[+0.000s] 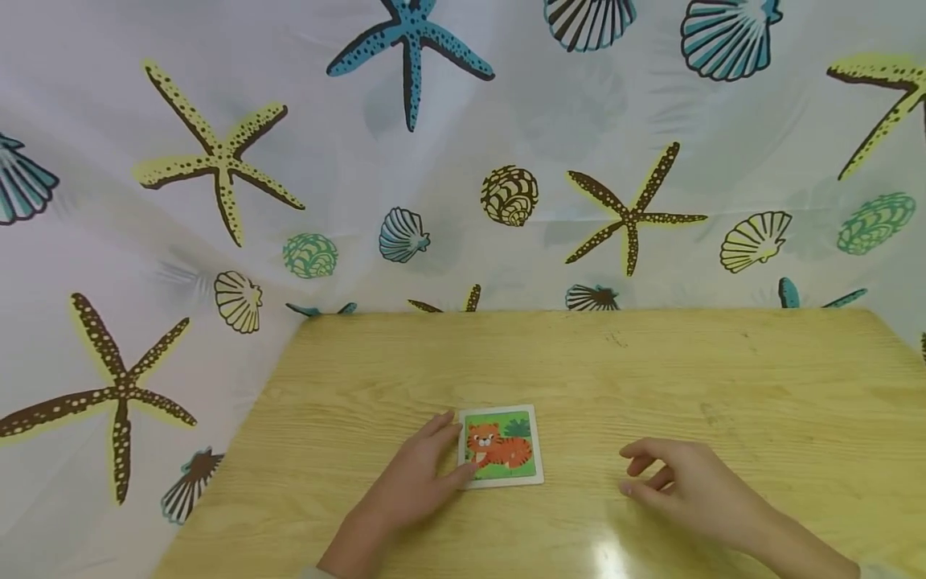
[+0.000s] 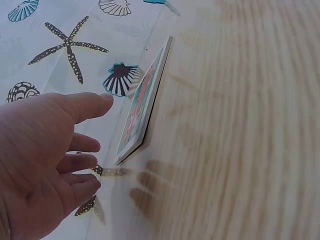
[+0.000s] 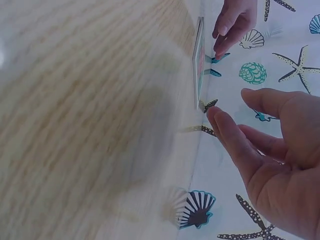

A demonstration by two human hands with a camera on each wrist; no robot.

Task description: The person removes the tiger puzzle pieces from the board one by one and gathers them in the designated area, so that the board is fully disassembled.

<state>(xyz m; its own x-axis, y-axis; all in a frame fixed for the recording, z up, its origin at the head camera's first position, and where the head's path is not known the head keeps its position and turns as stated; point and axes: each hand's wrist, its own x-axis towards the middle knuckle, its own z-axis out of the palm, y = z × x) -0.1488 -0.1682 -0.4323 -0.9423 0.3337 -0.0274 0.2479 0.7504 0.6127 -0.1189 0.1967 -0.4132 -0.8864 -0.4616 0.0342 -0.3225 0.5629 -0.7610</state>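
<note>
A small square picture board (image 1: pixel 510 442) lies flat on the wooden table, showing an orange striped tiger on green inside a white border. My left hand (image 1: pixel 415 474) is at the board's left side, and its thumb overlaps the lower left corner in the head view. From the left wrist, the hand (image 2: pixel 45 160) appears with loosely bent fingers and a gap between it and the board (image 2: pixel 142 107). Off to the right, my right hand (image 1: pixel 687 486) hovers over the table, fingers relaxed and holding nothing. In the right wrist view, the board (image 3: pixel 198 65) stands beyond its fingertips.
The light wood table (image 1: pixel 723 386) reaches back to a white cloth (image 1: pixel 463 265) printed with starfish and shells. That cloth also hangs along the left side. A bright light reflection shows on the tabletop near the front.
</note>
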